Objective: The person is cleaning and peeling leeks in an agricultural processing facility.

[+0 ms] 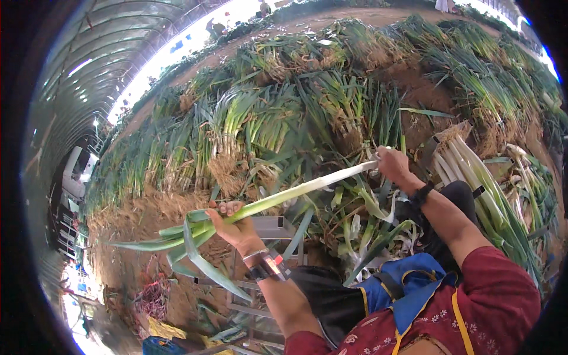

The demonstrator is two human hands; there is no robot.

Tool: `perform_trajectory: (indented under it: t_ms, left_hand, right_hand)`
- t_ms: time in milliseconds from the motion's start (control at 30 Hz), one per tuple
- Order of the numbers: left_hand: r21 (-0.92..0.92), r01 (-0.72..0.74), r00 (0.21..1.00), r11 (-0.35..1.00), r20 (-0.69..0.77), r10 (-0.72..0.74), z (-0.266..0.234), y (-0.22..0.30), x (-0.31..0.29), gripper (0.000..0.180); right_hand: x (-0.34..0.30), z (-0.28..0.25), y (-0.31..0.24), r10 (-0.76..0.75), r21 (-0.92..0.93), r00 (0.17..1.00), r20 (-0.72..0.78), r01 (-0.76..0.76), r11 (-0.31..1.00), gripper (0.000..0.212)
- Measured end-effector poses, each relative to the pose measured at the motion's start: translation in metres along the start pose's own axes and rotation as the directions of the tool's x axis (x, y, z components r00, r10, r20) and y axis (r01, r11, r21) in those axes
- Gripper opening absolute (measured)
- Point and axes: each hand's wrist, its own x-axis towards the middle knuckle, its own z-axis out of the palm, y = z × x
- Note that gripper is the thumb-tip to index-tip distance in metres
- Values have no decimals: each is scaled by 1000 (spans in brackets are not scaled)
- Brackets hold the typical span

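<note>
A person grasped a single long leek (pixel 296 192) in two bare hands beneath the ribbed, arched roof (pixel 100 71) of a tunnel-like shelter, where strong daylight poured through a long opening (pixel 168 50) along the side. The leek slanted in front of the person, above the ground: the left hand (pixel 234 225) closed around its green part, with loose leaves drooping beyond, while the right hand (pixel 391 165) gripped its white end.

Underfoot was bare brown earth (pixel 139 228), littered near the person's knees with stripped leaves (pixel 355 234). Rows of unpeeled leeks (pixel 228 127), their straw-coloured roots outward, covered much of the ground and curved away toward the far edge. A bundle of pale, stripped leeks (pixel 473 183) lay by the right arm. A grey metal frame (pixel 269 227) stood below the left hand; reddish strands (pixel 152 296) and yellow sheeting (pixel 163 329) lay on the soil at lower left.
</note>
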Motion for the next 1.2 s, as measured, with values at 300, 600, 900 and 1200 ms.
perform_trajectory:
  t_ms: [300, 600, 900, 1200]
  left_hand:
    - [56, -250, 968, 967, -16, 251, -16, 24, 10, 28]
    - [87, -58, 996, 995, 66, 52, 8, -52, -11, 34]
    - [39, 125, 987, 991, 97, -129, 15, -88, -31, 35]
    - [29, 268, 963, 963, 33, -269, 11, -102, -36, 27]
  right_hand:
    - [-23, 21, 114, -64, 41, 871, 487, 50, 998, 67]
    - [-26, -25, -124, -480, 755, 592, 647, -584, 298, 71]
    - [-27, -11, -193, -374, 493, 691, 619, -712, -500, 28]
    - [-32, -7, -175, -267, 582, 770, 580, -620, -525, 25]
